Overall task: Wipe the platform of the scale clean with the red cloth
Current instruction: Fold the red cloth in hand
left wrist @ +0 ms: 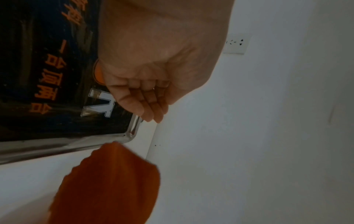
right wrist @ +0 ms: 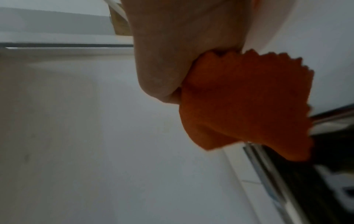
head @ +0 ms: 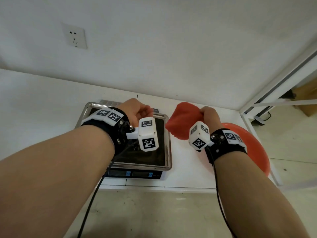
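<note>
The scale's steel platform (head: 137,164) has a dark printed top and sits on the white table; its rim (left wrist: 57,145) also shows in the left wrist view. My left hand (head: 141,111) hovers over the platform's far right part. Its fingers (left wrist: 143,104) hang loosely curled near the far rim and hold nothing. My right hand (head: 210,115) grips a bunched corner of the red cloth (head: 183,121) just right of the scale. The cloth (right wrist: 239,98) hangs down beside the platform's right rim (right wrist: 268,163), with its lower edge (left wrist: 111,181) near the far right corner.
A red plastic basin (head: 253,148) stands at the table's right end, under my right wrist. The scale's display panel (head: 133,174) faces me at the table's front edge. A wall with a socket (head: 75,36) rises right behind the scale. A white frame (head: 274,86) borders the right side.
</note>
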`<state>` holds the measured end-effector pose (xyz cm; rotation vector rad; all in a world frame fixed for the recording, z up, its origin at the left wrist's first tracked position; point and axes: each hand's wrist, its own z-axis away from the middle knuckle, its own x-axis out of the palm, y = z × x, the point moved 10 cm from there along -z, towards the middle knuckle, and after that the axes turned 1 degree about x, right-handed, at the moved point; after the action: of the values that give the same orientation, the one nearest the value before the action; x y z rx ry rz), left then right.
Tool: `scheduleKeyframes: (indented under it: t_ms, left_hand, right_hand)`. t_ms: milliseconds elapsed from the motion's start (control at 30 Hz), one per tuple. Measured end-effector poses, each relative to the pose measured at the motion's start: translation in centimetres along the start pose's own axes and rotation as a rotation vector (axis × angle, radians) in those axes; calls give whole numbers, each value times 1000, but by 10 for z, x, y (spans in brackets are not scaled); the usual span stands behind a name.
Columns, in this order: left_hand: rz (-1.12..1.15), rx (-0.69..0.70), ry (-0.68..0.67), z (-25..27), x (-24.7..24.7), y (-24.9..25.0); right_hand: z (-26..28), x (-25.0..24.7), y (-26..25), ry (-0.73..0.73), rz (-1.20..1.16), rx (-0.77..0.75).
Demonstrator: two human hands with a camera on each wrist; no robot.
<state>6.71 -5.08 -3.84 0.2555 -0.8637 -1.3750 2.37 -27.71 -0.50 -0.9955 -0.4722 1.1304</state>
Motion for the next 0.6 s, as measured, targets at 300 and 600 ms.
scheduleKeyframes:
  t_ms: [300,600]
  left_hand:
    - [-6,-40,-98,25,33,-2]
    - [-129,-9,-69,26,19,4]
  right_hand:
    - [31,45,-33,-314,-198,-1]
    - [16,47,-47,-234,-99,-109]
